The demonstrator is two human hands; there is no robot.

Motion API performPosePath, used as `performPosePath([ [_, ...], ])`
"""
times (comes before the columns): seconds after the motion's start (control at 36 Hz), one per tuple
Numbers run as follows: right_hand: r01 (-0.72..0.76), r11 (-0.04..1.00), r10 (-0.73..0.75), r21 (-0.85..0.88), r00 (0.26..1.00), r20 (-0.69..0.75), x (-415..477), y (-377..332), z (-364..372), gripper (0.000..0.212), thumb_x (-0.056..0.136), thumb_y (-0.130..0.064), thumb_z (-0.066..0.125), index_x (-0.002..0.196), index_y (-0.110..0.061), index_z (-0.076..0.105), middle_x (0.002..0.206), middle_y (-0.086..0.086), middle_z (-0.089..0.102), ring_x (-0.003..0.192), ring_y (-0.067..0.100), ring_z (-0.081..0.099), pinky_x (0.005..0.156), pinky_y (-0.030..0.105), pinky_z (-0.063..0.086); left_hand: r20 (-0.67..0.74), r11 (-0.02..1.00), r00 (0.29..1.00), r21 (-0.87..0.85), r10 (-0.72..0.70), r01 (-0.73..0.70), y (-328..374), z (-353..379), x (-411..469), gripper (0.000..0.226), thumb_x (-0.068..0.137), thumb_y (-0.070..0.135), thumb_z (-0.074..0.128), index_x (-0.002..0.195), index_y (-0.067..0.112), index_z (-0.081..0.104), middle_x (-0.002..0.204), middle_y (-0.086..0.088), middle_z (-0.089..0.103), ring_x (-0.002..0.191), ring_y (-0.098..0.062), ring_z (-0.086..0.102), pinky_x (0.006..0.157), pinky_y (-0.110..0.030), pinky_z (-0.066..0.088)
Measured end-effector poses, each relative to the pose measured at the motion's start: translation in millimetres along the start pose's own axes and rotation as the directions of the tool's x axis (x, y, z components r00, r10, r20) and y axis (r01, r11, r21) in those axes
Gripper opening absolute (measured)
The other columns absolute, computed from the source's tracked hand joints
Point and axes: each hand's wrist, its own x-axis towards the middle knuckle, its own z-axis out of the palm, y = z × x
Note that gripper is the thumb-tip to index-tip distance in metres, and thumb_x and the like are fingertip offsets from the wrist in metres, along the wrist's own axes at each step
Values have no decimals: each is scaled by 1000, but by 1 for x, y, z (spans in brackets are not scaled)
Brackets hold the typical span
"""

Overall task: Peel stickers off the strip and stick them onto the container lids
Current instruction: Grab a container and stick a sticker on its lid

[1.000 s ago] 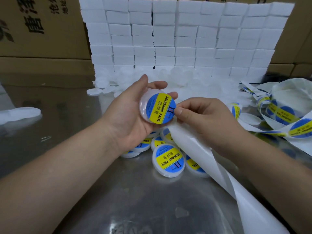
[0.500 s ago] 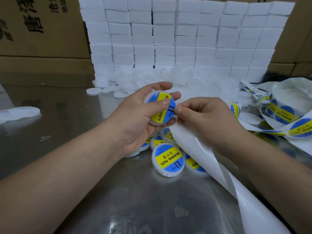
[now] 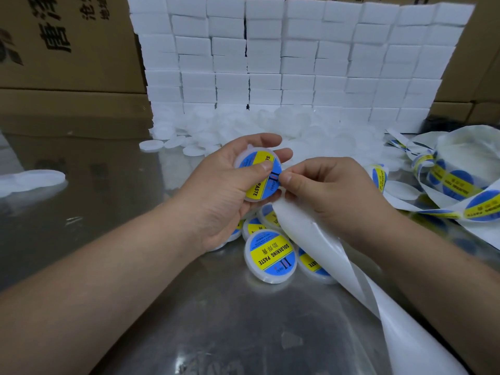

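Observation:
My left hand (image 3: 224,193) grips a round white lid (image 3: 257,175) bearing a blue-and-yellow soldering-paste sticker, its thumb pressing across the sticker's face. My right hand (image 3: 330,190) is curled beside the lid's right edge and holds the white backing strip (image 3: 324,255), which trails down to the lower right. Below the hands lie several labelled lids (image 3: 270,257) on the shiny metal table (image 3: 216,320).
A heap of plain white lids (image 3: 243,125) lies in front of a wall of stacked white blocks (image 3: 297,55). The sticker strip with blue-and-yellow labels (image 3: 460,185) curls at the right. Cardboard boxes (image 3: 62,44) stand behind. Loose lids (image 3: 35,178) sit far left.
My left thumb has swung over from behind the lid and now presses across the sticker. The lid has tilted slightly. My right hand has stayed beside it on the backing strip.

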Motion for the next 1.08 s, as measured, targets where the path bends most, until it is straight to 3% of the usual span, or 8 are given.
performPosePath([
  [0.25,-56,966,12,-251,984,-175,6,7,-4,32,81,-26,66,50,-18,60,44,-10,55,40,-3,44,40,9,31,-73,932,955,252,286,-260,9,8,-9,28,94,5,45,96,30,55,95,11,71,82,-12,70,66,-24,57],
  [0.33,-87,980,36,-179,963,-269,8,8,-9,34,83,-27,63,52,-16,62,47,-7,55,40,-2,42,38,8,29,-137,908,927,293,350,-299,18,7,-10,27,95,8,44,100,34,49,93,10,71,71,-13,71,58,-21,55],
  [0.56,84,996,-84,-37,996,15,-3,-2,-2,22,80,-33,67,60,-27,64,58,-12,61,54,-2,51,51,11,39,-135,829,958,540,254,-144,5,6,-10,10,90,27,54,83,35,54,59,13,60,34,-8,51,37,-17,45],
  [0.67,115,981,-112,-155,993,25,-2,3,0,24,77,-38,65,59,-24,57,51,-14,52,50,0,43,50,18,36,-94,738,953,657,288,-158,0,1,-8,11,91,37,49,81,39,55,67,25,59,54,4,55,51,-13,45],
  [0.83,109,973,-100,-203,994,53,-3,3,1,31,75,-43,52,59,-17,57,56,-3,52,55,6,44,56,28,38,-163,671,948,739,274,-67,1,-2,-4,19,92,39,43,78,38,56,74,15,59,73,-3,58,69,-24,51],
  [0.89,110,981,-109,-162,994,17,-3,2,0,29,84,-34,53,58,-24,60,55,-11,55,55,-2,48,56,16,39,-208,592,926,805,317,-22,4,-7,-1,23,91,38,42,74,35,57,76,15,60,77,-1,55,69,-14,43],
  [1.0,103,995,-103,6,993,-50,0,-2,-6,29,88,-4,49,79,-25,66,68,-18,64,72,-12,57,69,1,39,-253,314,928,936,273,162,6,-23,8,31,94,24,34,98,17,64,102,-7,60,99,-28,52,84,-39,45],
  [1.08,152,988,-152,-28,988,-8,-3,-2,-3,49,80,14,44,83,-32,62,74,-16,63,70,-10,55,64,4,39,-276,71,950,961,147,268,-1,-29,15,36,93,21,32,122,21,55,129,-10,47,120,-31,38,99,-40,35],
])
